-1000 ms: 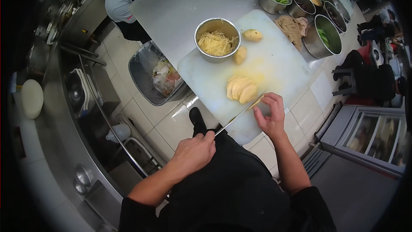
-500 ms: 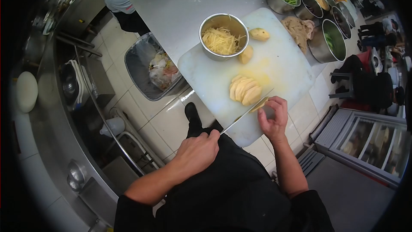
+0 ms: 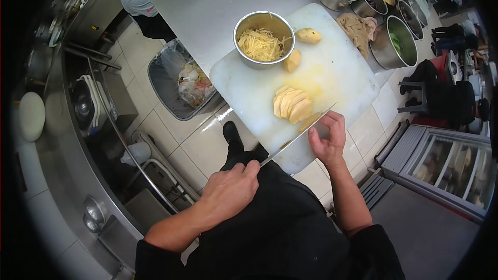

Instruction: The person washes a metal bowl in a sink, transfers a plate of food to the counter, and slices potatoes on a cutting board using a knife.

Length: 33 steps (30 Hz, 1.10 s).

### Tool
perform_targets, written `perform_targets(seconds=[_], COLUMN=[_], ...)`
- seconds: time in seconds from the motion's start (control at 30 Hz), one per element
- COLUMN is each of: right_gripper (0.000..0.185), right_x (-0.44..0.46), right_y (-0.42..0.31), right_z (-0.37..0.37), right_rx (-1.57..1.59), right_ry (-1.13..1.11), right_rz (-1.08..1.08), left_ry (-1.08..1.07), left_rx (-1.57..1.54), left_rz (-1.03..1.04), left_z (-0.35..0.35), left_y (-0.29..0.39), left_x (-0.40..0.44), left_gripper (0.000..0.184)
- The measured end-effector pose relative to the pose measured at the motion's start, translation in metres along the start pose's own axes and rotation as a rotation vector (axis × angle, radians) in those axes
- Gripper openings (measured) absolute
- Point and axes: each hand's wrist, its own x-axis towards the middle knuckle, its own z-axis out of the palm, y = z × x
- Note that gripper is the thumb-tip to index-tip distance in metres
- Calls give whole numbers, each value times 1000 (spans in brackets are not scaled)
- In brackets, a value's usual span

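Observation:
My left hand (image 3: 231,189) is closed round the handle of a knife (image 3: 298,136), whose blade points up and right across the white cutting board (image 3: 342,91). Near the blade's tip is my right hand (image 3: 329,137), its fingers curved and its thumb apart from them, with nothing clearly held. A pale potato slice (image 3: 309,121) lies against the far side of the blade. Just beyond it, overlapping slices (image 3: 292,105) form a row. Farther up the board stand a metal pot of shredded potato (image 3: 263,45), a cut potato piece (image 3: 292,60) and another potato (image 3: 309,35).
A crumpled cloth (image 3: 357,30) lies at the board's right edge, beside a pot with green vegetables (image 3: 394,44). Several food pots stand behind. A lined bin (image 3: 181,80) is left of the table (image 3: 194,15). A co-worker (image 3: 139,0) stands at the far left.
The slice by the blade now shows more clearly on the blade's far side. My right thumb and fingers look farther apart. The view has shifted slightly; my left hand keeps its hold on the knife.

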Motion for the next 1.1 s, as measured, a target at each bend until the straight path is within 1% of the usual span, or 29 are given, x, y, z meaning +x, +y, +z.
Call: perform_targets(seconds=[0.6, 0.8, 1.1], right_gripper=[35, 35, 34], right_x=[0, 1, 0], right_y=[3, 2, 2], right_z=[0, 0, 1], right_rx=[19, 12, 11], right_ry=[-2, 1, 10], right_rz=[-13, -13, 1], left_ry=[-1, -42, -64], left_rx=[49, 58, 59], left_rz=[-4, -29, -9], left_z=[-6, -9, -7], left_y=[4, 2, 4], left_x=[-6, -12, 3], left_gripper=[15, 15, 16])
